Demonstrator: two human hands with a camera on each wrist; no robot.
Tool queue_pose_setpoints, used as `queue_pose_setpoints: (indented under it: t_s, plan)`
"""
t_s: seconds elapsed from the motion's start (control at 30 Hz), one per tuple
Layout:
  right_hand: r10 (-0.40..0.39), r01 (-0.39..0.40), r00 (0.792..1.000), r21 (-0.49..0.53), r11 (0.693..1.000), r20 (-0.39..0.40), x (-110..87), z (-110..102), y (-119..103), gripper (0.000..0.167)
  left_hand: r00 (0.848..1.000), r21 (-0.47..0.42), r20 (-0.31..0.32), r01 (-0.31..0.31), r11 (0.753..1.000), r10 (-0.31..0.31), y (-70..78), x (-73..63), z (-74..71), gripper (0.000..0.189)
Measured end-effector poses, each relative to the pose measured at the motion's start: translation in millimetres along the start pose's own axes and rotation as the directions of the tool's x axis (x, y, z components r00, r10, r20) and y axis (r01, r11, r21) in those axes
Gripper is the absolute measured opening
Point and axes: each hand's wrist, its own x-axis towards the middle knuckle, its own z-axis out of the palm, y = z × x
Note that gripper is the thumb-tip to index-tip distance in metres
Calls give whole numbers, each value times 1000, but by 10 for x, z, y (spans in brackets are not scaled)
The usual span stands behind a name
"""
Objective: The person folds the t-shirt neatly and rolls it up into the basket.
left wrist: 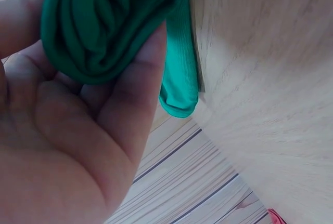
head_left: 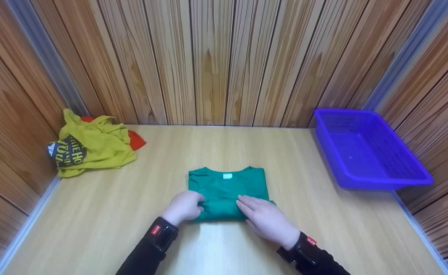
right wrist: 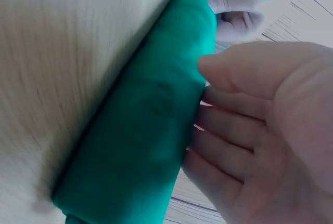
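Note:
A green T-shirt (head_left: 222, 193) lies folded on the table, its neckline and white label toward the wall and its near part doubled over into a thick roll. My left hand (head_left: 185, 205) grips the roll's left end, thumb on one side and fingers curled on the other. From the left wrist view, the layered end of the roll (left wrist: 109, 31) shows between thumb and fingers. My right hand (head_left: 267, 219) rests on the shirt's right part with fingers straight and side by side. In the right wrist view those fingers (right wrist: 223, 146) lie along the roll.
On the table (head_left: 162, 149), at the back left, a crumpled yellow garment (head_left: 97, 143) with a dark printed patch lies over a red one (head_left: 136, 140). A purple plastic basket (head_left: 334, 164) stands at the right. Wood-panelled walls (head_left: 212, 61) enclose the table's back and sides.

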Motion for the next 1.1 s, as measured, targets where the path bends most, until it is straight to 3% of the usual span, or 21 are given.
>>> queue_pose_setpoints:
  t_s: [0.23, 0.37, 0.47, 0.57, 0.67, 0.77, 0.83, 0.93, 1.0, 1.1]
  plan:
    - [25, -26, 997, 20, 999, 67, 19, 38, -14, 56, 999, 42, -41, 12, 999, -10, 9, -74, 69, 11]
    - [16, -18, 998, 35, 999, 57, 16, 57, 5, 55, 988, 133, -154, 20, 991, 1, 42, -177, 128, 14]
    - [5, -6, 1000, 39, 999, 28, 6, 73, 19, 54, 969, 204, -247, 52, 978, 0, 90, -256, 182, 23]
    - [-1, 0, 1000, 48, 999, 9, -6, 86, 30, 54, 944, 284, -328, 67, 956, 32, 160, -326, 250, 37]
    - [4, -5, 1000, 60, 998, 10, -13, 92, 42, 54, 913, 373, -394, 53, 926, 106, 235, -384, 325, 49]
    - [8, -9, 1000, 70, 998, 13, -10, 90, 54, 54, 887, 462, -429, 56, 885, 168, 288, -407, 396, 44]
    - [10, -12, 1000, 73, 997, 17, -7, 89, 58, 54, 882, 519, -434, 75, 852, 186, 302, -402, 432, 37]
    - [16, -18, 1000, 78, 997, 26, 6, 93, 59, 55, 892, 567, -419, 111, 816, 169, 309, -378, 463, 30]
    - [34, -38, 999, 86, 996, 40, 19, 97, 61, 56, 899, 577, -411, 125, 807, 154, 307, -355, 472, 28]
    - [75, -80, 996, 101, 992, 54, 41, 106, 70, 57, 891, 584, -425, 134, 801, 161, 292, -314, 483, 26]
